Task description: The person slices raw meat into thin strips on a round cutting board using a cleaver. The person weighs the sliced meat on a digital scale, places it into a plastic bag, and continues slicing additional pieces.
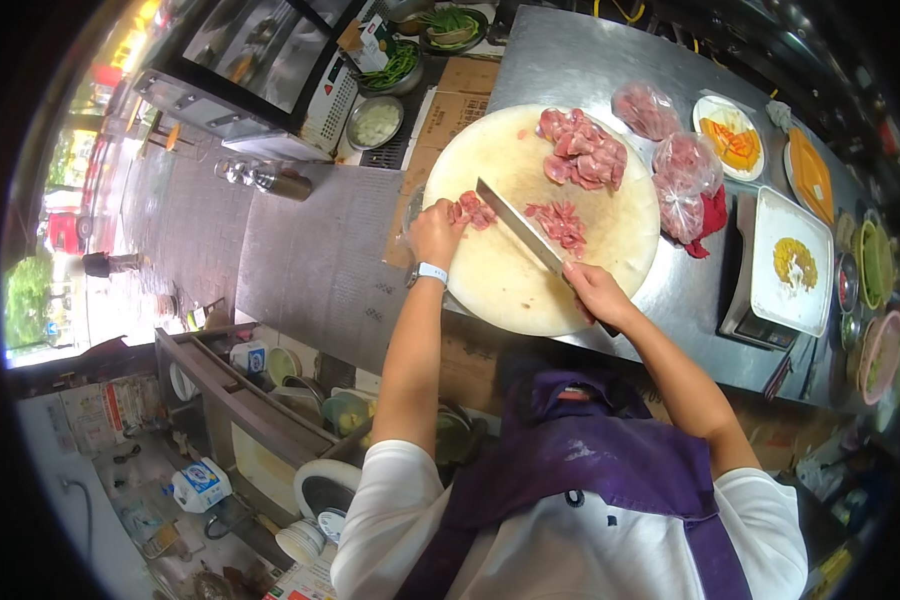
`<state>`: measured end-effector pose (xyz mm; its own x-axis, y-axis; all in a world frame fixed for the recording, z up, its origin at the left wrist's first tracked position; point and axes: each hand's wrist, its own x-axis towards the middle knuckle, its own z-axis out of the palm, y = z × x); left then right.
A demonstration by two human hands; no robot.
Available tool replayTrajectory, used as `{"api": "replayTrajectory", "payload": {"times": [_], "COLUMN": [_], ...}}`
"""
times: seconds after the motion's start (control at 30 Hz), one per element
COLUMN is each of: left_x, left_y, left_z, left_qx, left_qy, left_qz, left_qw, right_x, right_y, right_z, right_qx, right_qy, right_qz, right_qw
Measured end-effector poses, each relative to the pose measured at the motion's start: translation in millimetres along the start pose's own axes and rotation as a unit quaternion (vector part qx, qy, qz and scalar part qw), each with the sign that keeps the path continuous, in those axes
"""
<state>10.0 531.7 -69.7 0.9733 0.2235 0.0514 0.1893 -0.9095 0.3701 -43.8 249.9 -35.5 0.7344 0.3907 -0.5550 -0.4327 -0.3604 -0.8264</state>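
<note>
My right hand (598, 291) grips the handle of a cleaver (521, 229), whose blade slants up and left over a round cutting board (480, 292). At the board's left edge my left hand (436, 231), with a watch on its wrist, touches a small pile of cut raw meat (477, 211); whether its fingers close on a piece cannot be told. The blade's tip lies close beside that pile. Right of the blade is a second pile of sliced meat (560, 225). A larger heap of raw meat (585, 150) sits at the board's top.
Bags of raw meat (686, 165) lie right of the board on the steel table (570, 56), near a red cloth (709, 223). Further right, a white tray (793, 300) rests on a scale. A bowl of white pieces (375, 122) and a bowl of green vegetables (397, 67) stand at upper left.
</note>
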Motion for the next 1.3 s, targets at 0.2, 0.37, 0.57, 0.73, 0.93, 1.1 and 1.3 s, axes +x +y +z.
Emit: {"api": "replayTrajectory", "payload": {"times": [0.2, 0.37, 0.57, 0.73, 0.93, 1.1, 1.3], "left_x": [-13, -24, -21, -16, -30, -72, -132], "left_y": [14, 14, -12, -37, -20, 24, 40], "left_z": [0, 3, 22, 15, -10, 4, 36], "left_qx": [-0.030, -0.116, -0.185, -0.534, -0.573, -0.250, -0.150], "left_qy": [0.021, 0.025, 0.003, -0.130, -0.075, 0.084, 0.099], "left_qz": [0.019, -0.015, -0.030, -0.186, -0.273, 0.068, 0.198], "left_qw": [0.999, 0.993, 0.982, 0.815, 0.769, 0.962, 0.964], "right_x": [-1, -7, -2, 5, -19, -45, -77], "right_y": [-7, -1, 0, 3, 11, 34, 27], "right_z": [3, -5, -8, -11, -4, -20, -32], "right_qx": [-0.027, -0.029, -0.013, -0.031, -0.047, -0.019, -0.132], "right_qy": [0.014, -0.010, -0.064, -0.046, 0.003, 0.000, 0.026], "right_qz": [0.008, -0.002, 0.056, 0.059, 0.012, 0.088, 0.066], "right_qw": [1.000, 1.000, 0.996, 0.997, 0.999, 0.996, 0.989]}}
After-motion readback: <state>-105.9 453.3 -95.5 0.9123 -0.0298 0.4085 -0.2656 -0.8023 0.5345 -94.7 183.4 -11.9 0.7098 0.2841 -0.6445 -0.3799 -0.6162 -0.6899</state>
